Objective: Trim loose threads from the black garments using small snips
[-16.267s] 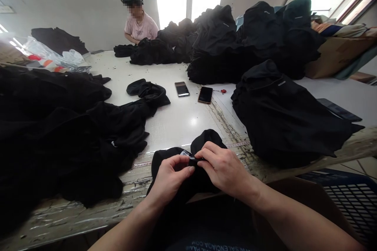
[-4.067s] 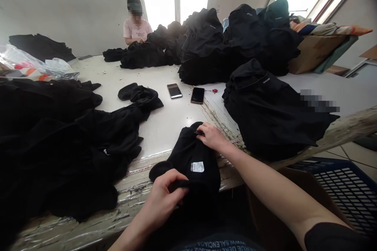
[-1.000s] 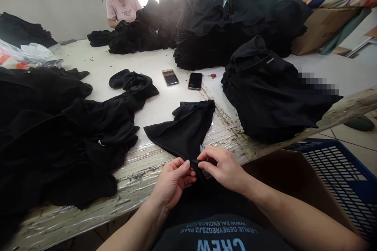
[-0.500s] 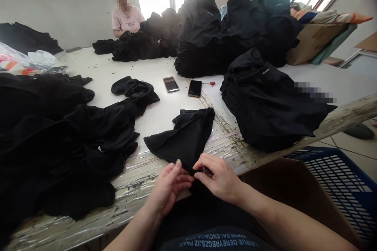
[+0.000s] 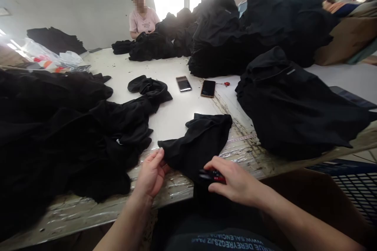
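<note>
A black garment (image 5: 200, 141) lies bunched at the table's near edge, part of it hanging down toward my lap. My left hand (image 5: 152, 172) pinches its left corner between thumb and fingers. In my right hand (image 5: 232, 178) is a small pair of thread snips (image 5: 212, 175), dark with a bit of red, held over the lower part of the cloth. The snips' blades are blurred, so whether they touch the fabric I cannot tell.
Loose black garments (image 5: 88, 141) heap on the left. A stack of black garments (image 5: 294, 106) sits on the right, with taller stacks (image 5: 215, 39) behind. Two phones (image 5: 183, 84) lie mid-table. Across the table is a person (image 5: 144, 19). A blue crate (image 5: 356, 184) stands below right.
My left hand has moved left to the garment's corner. My right hand has loosened its curl, showing more of the snips. The view has swung left.
</note>
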The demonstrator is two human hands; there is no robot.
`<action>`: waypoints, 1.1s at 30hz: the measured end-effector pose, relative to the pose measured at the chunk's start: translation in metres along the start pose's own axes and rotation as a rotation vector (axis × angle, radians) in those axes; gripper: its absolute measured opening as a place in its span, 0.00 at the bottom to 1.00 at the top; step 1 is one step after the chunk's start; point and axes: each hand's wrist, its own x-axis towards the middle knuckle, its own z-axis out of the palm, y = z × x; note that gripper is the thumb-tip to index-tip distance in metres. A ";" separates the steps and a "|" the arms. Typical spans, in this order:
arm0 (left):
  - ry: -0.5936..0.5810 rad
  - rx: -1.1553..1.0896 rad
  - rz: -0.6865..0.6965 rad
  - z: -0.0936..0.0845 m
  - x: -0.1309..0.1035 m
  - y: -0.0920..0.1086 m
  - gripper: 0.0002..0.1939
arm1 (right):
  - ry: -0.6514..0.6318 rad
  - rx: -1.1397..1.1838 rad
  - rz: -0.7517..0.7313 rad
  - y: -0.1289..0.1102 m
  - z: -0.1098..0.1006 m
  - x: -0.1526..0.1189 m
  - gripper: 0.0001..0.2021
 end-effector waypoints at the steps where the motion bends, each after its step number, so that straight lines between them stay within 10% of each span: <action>1: -0.036 0.011 -0.013 0.003 -0.005 -0.001 0.11 | 0.045 0.030 0.000 -0.002 -0.003 0.003 0.12; 9: -0.073 0.033 -0.044 0.020 -0.028 -0.007 0.15 | 0.251 0.170 -0.086 -0.025 0.004 0.029 0.07; 33: -0.106 0.113 -0.011 0.024 -0.039 -0.031 0.12 | 0.205 0.261 -0.021 -0.027 0.021 0.032 0.07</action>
